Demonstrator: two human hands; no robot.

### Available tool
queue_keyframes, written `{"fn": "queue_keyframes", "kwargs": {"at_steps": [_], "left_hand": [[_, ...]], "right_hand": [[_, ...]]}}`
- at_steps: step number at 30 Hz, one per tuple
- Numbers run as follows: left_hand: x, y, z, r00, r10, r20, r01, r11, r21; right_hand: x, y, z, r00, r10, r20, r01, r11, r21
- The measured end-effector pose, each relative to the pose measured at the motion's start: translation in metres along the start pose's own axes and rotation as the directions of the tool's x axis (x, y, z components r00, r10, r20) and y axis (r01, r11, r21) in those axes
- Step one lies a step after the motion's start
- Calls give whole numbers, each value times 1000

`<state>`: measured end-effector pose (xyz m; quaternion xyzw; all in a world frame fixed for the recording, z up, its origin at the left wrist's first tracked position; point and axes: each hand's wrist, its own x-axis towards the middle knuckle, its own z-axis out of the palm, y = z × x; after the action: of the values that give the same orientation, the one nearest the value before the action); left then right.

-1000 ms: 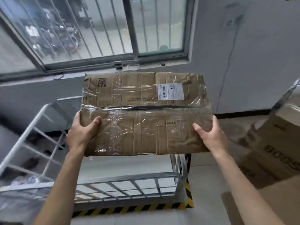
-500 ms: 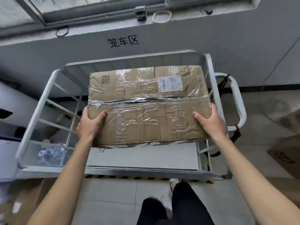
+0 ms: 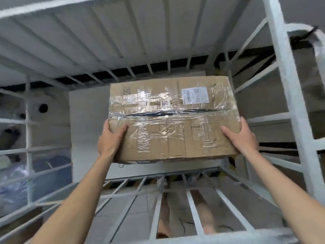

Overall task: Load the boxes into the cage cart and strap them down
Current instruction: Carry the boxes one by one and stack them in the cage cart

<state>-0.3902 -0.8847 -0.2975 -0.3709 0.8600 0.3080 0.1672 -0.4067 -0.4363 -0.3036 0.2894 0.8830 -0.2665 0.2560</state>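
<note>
A flat cardboard box (image 3: pixel 173 118), wrapped in clear tape with a white shipping label on top, hangs inside the white cage cart (image 3: pixel 288 95), a little above its pale floor (image 3: pixel 88 120). My left hand (image 3: pixel 110 140) grips the box's near left corner, thumb on top. My right hand (image 3: pixel 240 136) grips the near right corner the same way. Both arms reach down over the cart's near barred side (image 3: pixel 191 208). No strap is in view.
White bars close the cart on all sides: the far wall (image 3: pixel 123 41), the left side (image 3: pixel 29 138), the right post. A loop handle (image 3: pixel 316 43) sticks out at the right. Blurred bags (image 3: pixel 21 182) lie outside the left bars. Legs show through the near bars.
The box has gone from above the cart's rim down into the cage, close to its floor. My head has leaned over the cart. Both hands keep the same grip.
</note>
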Motion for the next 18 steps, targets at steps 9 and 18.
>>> {"fn": "queue_keyframes", "kwargs": {"at_steps": [9, 18], "left_hand": [[103, -59, 140, 958, -62, 279, 65, 998, -2], [98, -127, 215, 896, -197, 398, 210, 978, 10]], "right_hand": [[100, 66, 105, 996, 72, 46, -71, 997, -36], [137, 123, 176, 982, 121, 145, -118, 993, -33]]}}
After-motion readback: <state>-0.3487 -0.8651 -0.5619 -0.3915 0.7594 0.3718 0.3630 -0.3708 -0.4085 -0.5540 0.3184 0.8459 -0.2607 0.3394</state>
